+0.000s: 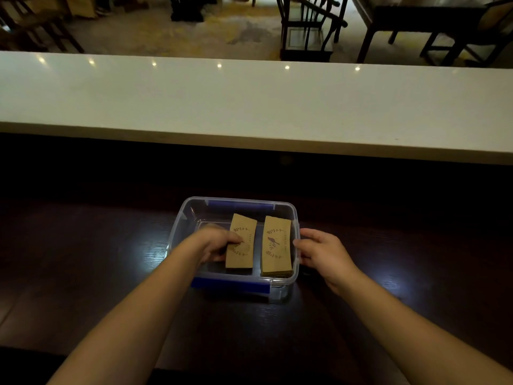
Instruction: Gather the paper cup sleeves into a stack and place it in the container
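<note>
Clear container (180, 226) sits on table (97, 259) w/ 2 sleeve stacks inside, side by side, slightly apart. L hand (215, 241) reaches into container, fingers and thumb curled round L stack (241, 245). R hand (322, 251) is outside, relaxed fingertips touching right wall beside R stack (276, 245), grasping nothing.

Both forearms extend forward. The left hand (218, 243) pinches the left sleeve stack (244, 232); the right hand (326, 252) touches the container (296, 218) side wall with loosely bent fingers (301, 243).

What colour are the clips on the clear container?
Blue clips on the container, clearest in the head view.
</note>
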Tool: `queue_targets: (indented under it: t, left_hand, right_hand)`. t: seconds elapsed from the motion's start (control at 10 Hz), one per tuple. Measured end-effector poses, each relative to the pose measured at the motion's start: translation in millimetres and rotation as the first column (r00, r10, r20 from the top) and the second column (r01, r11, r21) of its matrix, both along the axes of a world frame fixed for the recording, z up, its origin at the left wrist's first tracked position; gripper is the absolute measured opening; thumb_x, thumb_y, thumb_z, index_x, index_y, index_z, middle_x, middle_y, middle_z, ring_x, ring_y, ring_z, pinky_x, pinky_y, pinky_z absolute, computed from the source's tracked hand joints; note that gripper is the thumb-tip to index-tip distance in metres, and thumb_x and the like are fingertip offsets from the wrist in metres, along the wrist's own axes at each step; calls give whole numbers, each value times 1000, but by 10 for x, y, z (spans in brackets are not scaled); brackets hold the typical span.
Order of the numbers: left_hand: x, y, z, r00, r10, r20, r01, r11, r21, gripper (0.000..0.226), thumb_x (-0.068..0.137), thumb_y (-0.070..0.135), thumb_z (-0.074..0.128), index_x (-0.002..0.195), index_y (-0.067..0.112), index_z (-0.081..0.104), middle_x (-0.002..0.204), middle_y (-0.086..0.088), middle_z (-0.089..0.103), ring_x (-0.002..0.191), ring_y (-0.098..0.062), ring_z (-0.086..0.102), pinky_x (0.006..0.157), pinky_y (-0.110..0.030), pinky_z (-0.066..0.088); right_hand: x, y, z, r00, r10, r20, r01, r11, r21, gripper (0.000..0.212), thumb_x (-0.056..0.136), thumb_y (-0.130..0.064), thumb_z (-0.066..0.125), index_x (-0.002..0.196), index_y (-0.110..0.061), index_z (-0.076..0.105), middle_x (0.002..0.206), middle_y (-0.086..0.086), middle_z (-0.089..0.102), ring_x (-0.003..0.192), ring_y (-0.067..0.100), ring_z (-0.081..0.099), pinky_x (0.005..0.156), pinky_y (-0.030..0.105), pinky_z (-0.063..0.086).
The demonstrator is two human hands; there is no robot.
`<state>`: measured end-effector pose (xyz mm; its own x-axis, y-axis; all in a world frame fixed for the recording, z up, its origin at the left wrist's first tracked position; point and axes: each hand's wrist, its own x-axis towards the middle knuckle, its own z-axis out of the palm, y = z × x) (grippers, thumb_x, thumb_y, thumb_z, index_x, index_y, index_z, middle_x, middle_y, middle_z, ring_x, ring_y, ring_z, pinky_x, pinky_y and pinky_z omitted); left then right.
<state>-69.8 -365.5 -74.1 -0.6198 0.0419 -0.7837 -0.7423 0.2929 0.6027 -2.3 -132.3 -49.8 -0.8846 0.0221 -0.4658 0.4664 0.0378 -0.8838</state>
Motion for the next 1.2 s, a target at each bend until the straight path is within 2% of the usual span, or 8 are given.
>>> queue_targets:
  t: [0.2, 0.3, 0.5, 0.7, 0.8, 1.0, 1.1, 1.2]
  left_hand:
    - [38, 176, -25, 998, -26, -48, 24, 999, -33, 17, 88, 14, 63, 104, 9, 58, 95, -11, 69, 83, -21, 67, 65, -34, 56]
    - [44, 229, -36, 993, -30, -118, 16, 993, -118, 14, 86, 14, 66, 97, 11, 58, 94, -10, 68, 82, -21, 65, 67, -35, 55]
    - [84, 261, -16, 987, -35, -155, 13, 990, -144, 27, 87, 14, 65, 112, 6, 59, 108, -15, 67, 102, -30, 64, 90, -45, 53]
    - [87, 318, -50, 986, -24, -164, -7, 983, -186, 34, 86, 20, 66, 116, 7, 55, 105, -14, 67, 77, -19, 62, 56, -29, 48]
    - [115, 335, -52, 985, -39, -167, 4, 979, -206, 34, 86, 25, 66, 115, 8, 56, 101, -12, 66, 80, -21, 63, 57, -30, 48]
    - [217, 357, 30, 980, -25, -195, -26, 966, -256, 36, 86, 39, 58, 109, 11, 56, 102, -14, 63, 86, -27, 62, 66, -36, 51]
    - [287, 396, 78, 946, 2, -325, -121, 930, -346, 36, 86, 37, 59, 111, 11, 57, 91, -6, 60, 77, -19, 57, 63, -33, 49]
    - [396, 561, 307, 853, -125, -506, -165, 855, -491, 42, 87, 36, 59, 120, 11, 58, 89, -2, 61, 77, -17, 57, 62, -33, 44]
  right_hand:
    - [6, 13, -28, 999, -31, 16, 31, 999, -39, 23, 91, -8, 58, 110, -16, 67, 95, 10, 76, 88, 27, 73, 81, 42, 60]
    - [-3, 19, -37, 999, -31, 30, 32, 998, -51, 27, 91, -8, 59, 117, -12, 63, 99, 11, 75, 89, 24, 73, 81, 39, 59]
    - [-1, 29, -33, 998, -42, 37, 44, 996, -76, 30, 90, -6, 59, 120, -9, 62, 104, 18, 72, 97, 31, 70, 80, 36, 59]
    - [-7, 37, -40, 996, -61, 68, 67, 993, -93, 36, 90, -7, 61, 126, -8, 58, 110, 21, 70, 101, 32, 69, 79, 34, 59]
    - [-7, 36, -56, 996, -57, 65, 62, 995, -72, 39, 90, -8, 61, 129, -8, 56, 108, 17, 71, 99, 29, 69, 85, 38, 58]
    - [2, 116, -36, 998, -34, 52, 33, 999, 7, 48, 90, -23, 63, 134, -9, 51, 112, 9, 68, 95, 20, 66, 76, 29, 56]
    - [59, 298, -15, 999, -26, 29, 24, 997, 73, 48, 88, -31, 63, 132, -14, 55, 102, 1, 67, 94, 19, 66, 84, 40, 57]
    - [111, 581, 100, 999, 12, -44, -2, 977, 214, 47, 86, -33, 64, 129, -15, 57, 113, 5, 68, 102, 23, 65, 92, 47, 54]
